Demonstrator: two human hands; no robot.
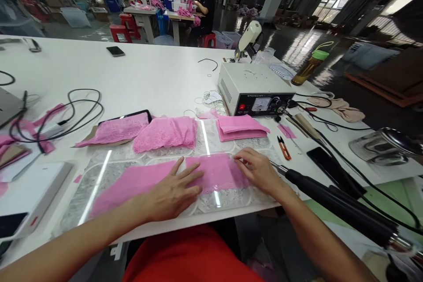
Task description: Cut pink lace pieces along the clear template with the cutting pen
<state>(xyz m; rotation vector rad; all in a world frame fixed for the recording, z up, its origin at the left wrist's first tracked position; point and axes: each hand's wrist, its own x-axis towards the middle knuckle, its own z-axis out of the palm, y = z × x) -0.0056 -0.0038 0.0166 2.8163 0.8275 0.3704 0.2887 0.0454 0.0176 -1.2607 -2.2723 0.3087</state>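
The left hand (176,193) lies open, fingers spread over the left end of pink cloth (214,174) on a clear mat (228,200); its forearm (109,229) hides part of a second piece (132,183). The right hand (259,169) curls at the cloth's right edge, its grip unclear. Beside it runs a black tool (337,203), cut off at right. Beyond stands a box (257,83), its print too small to read.

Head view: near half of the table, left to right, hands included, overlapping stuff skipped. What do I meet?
White flat case → small pink scrap → left hand → right hand → orange-handled snips → metal cup.
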